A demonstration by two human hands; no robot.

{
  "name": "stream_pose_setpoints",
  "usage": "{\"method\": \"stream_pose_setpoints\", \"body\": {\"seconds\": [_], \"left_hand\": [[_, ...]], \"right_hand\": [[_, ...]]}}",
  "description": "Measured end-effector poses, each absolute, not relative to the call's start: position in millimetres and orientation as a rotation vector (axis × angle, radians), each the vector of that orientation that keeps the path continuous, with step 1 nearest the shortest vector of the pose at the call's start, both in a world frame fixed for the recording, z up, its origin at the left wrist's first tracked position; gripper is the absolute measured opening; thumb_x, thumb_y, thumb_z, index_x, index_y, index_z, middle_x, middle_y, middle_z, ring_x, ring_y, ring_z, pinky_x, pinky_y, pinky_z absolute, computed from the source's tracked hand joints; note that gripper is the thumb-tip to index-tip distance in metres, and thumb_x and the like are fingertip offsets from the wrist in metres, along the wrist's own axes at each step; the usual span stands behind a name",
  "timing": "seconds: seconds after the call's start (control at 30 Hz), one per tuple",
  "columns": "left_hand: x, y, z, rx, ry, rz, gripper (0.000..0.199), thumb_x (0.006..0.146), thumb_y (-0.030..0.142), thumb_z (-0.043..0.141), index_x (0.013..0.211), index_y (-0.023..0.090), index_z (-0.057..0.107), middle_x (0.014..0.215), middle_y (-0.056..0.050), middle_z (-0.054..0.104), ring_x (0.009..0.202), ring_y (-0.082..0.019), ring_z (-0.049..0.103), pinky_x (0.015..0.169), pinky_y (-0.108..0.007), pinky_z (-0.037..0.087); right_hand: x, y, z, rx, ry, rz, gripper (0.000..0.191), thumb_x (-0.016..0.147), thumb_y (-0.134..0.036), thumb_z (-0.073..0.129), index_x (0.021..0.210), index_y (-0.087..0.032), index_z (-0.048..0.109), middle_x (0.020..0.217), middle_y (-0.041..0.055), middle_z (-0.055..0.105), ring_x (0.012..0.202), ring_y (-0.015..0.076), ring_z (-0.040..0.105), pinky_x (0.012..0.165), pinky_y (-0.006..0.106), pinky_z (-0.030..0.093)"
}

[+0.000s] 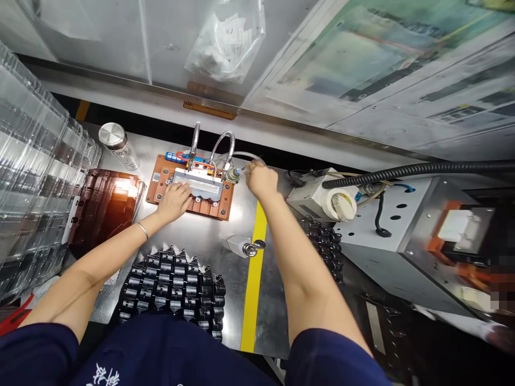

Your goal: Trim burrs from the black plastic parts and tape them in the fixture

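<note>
My left hand lies flat with its fingers out on the left end of a grey-and-white block. The block sits on a brown fixture plate, with two bent metal hoses rising behind it and a blue cylinder at its back left. To the right of the fixture, my right hand is closed close to a round metal fitting and a pale tube. What its fingers hold is hidden.
Black ribbed parts stand in rows before me. At left are stacked clear trays, an amber container and a lidded bottle. A white machine stands right. Yellow tape crosses the metal table near a shiny knob.
</note>
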State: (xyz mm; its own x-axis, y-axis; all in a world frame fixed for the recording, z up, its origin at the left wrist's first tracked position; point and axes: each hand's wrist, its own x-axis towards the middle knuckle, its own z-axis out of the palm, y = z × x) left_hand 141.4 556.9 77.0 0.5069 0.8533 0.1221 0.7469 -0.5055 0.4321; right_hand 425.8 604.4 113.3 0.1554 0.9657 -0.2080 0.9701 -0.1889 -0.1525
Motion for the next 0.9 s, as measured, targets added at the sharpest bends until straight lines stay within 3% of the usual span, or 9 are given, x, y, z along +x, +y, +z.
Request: {"method": "stream_pose_setpoints", "body": {"seconds": [0.13,0.23,0.33,0.43,0.57,0.67,0.77,0.9], "left_hand": [[135.9,570.4,89.8,1.975,1.860,0.440,0.055,0.089,0.045,0.046,0.133,0.013,0.048,0.142,-0.019,0.046,0.131,-0.033,0.040,0.107,-0.052,0.031],[135.8,580.6,99.0,1.776,1.928,0.251,0.064,0.083,0.053,0.052,0.134,0.015,0.048,0.148,-0.018,0.038,0.137,-0.036,0.031,0.110,-0.055,0.027],[137.3,584.8,105.6,1.711,1.912,0.180,0.061,0.082,0.053,0.054,0.132,0.018,0.050,0.150,-0.015,0.035,0.138,-0.036,0.029,0.110,-0.057,0.026],[139.9,580.3,106.1,1.727,1.958,0.242,0.060,0.083,0.049,0.055,0.134,0.017,0.047,0.151,-0.018,0.033,0.139,-0.037,0.028,0.109,-0.062,0.024],[146.3,568.4,95.4,2.087,1.830,0.429,0.031,0.090,0.033,0.047,0.116,0.020,0.060,0.140,-0.014,0.049,0.137,-0.030,0.034,0.115,-0.058,0.015],[150.9,564.0,84.7,2.253,1.684,0.433,0.028,0.093,0.024,0.040,0.100,0.020,0.067,0.125,-0.010,0.062,0.131,-0.026,0.044,0.118,-0.049,0.015],[151.7,562.9,79.3,2.259,1.698,0.495,0.028,0.093,0.025,0.042,0.101,0.020,0.068,0.121,-0.009,0.065,0.127,-0.026,0.048,0.117,-0.050,0.020],[147.7,563.9,82.7,2.234,1.671,0.541,0.025,0.092,0.025,0.045,0.102,0.021,0.068,0.120,-0.010,0.065,0.124,-0.027,0.050,0.115,-0.051,0.022]], "right_hand": [[382.0,558.7,96.3,2.438,2.024,-0.521,0.038,0.094,-0.025,0.040,0.125,-0.012,0.058,0.117,0.0132,0.067,0.100,0.0227,0.064,0.085,0.032,0.049],[364.2,545.3,90.0,2.441,2.045,-0.560,0.040,0.094,-0.024,0.034,0.125,-0.014,0.058,0.115,0.0106,0.068,0.100,0.0214,0.064,0.083,0.030,0.049],[372.9,559.9,96.6,2.458,2.021,-0.489,0.044,0.094,-0.021,0.030,0.130,-0.013,0.054,0.123,0.0136,0.064,0.104,0.0244,0.062,0.085,0.033,0.048],[402.5,589.6,108.1,2.431,2.006,-0.359,0.047,0.092,-0.016,0.030,0.135,-0.011,0.048,0.141,0.0171,0.048,0.121,0.0303,0.049,0.093,0.042,0.042],[441.9,621.3,111.3,2.145,2.084,-0.248,0.046,0.092,-0.024,0.042,0.135,-0.010,0.048,0.146,0.0179,0.042,0.133,0.0321,0.033,0.099,0.046,0.037],[457.4,625.5,105.2,1.984,2.098,-0.220,0.040,0.093,-0.032,0.044,0.122,-0.008,0.059,0.129,0.0210,0.057,0.123,0.0311,0.044,0.092,0.040,0.041],[461.3,612.6,100.5,2.013,2.043,-0.235,0.043,0.095,-0.039,0.040,0.102,-0.007,0.068,0.105,0.0218,0.067,0.106,0.0301,0.056,0.083,0.036,0.043],[445.5,585.3,100.7,2.196,1.928,-0.167,0.048,0.097,-0.039,0.032,0.107,-0.006,0.065,0.106,0.0237,0.064,0.104,0.0325,0.056,0.079,0.038,0.044]]}}
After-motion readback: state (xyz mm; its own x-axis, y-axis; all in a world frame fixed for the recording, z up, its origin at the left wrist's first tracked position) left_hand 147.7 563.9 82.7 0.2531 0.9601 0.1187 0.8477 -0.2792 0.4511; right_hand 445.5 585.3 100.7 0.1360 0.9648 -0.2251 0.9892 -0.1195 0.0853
